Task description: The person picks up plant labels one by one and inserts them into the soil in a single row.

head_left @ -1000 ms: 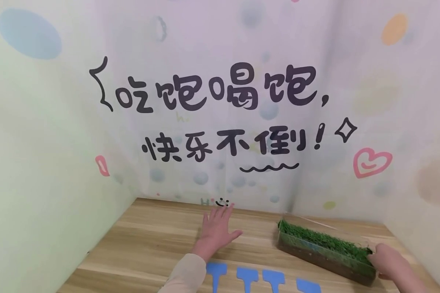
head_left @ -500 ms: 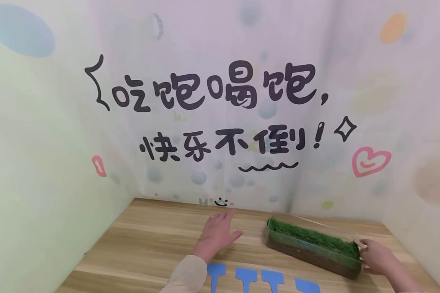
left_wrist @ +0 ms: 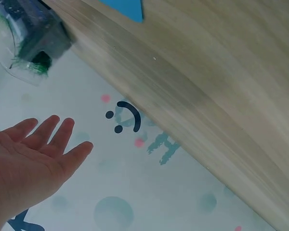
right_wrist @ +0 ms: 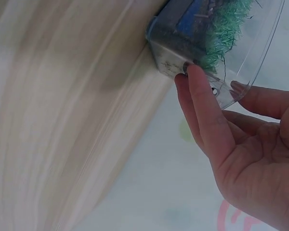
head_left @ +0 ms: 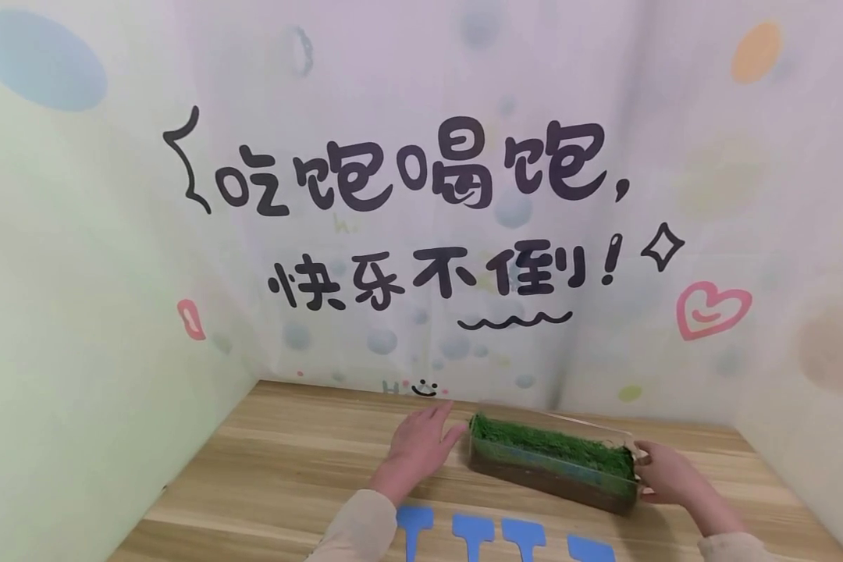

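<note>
A long clear plastic planter box [head_left: 548, 474] with brown soil and green grass [head_left: 562, 446] stands on the table, slanted. My right hand [head_left: 674, 474] holds its right end. In the right wrist view, the thumb of my right hand [right_wrist: 250, 163] is at the clear rim while two nearly straight fingers touch the end wall of the box [right_wrist: 171, 55]. Left of the box, my left hand [head_left: 416, 449] is spread with nothing in it, its thumb near the box's left end. The left wrist view shows the left hand [left_wrist: 33, 166] apart from the box [left_wrist: 48, 36].
Several blue T-shaped plant labels [head_left: 473, 529] lie in a row at the front of the wood-grain table [head_left: 288, 460]. A patterned curtain [head_left: 365, 70] with black lettering hangs along the table's back edge, and a pale wall [head_left: 77, 312] borders the left side.
The planter box has slid left along the table with my right hand at its end, and now stands close to my left hand. The left hand has stayed nearly still; the blue labels have not moved.
</note>
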Demonstrator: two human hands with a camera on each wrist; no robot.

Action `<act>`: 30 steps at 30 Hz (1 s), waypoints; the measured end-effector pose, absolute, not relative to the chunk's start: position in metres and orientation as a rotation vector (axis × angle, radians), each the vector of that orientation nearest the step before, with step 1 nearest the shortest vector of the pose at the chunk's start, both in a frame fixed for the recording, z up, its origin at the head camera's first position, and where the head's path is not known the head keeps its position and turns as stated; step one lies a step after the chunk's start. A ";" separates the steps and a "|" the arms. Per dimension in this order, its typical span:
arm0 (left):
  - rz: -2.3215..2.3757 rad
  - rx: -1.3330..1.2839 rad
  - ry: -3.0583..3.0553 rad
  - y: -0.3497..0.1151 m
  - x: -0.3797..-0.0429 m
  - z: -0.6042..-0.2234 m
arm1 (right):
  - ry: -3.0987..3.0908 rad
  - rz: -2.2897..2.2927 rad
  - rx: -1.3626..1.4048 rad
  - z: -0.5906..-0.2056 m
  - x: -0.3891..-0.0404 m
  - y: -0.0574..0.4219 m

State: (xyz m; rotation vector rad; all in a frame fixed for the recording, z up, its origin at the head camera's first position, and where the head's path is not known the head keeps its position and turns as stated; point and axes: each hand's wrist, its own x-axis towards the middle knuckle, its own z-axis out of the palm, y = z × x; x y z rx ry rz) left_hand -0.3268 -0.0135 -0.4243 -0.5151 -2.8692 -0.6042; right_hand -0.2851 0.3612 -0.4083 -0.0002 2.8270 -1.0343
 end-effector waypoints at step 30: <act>-1.176 -0.278 -2.800 -0.051 -0.326 -0.422 | 2.775 -1.208 -0.147 -0.411 -0.304 0.276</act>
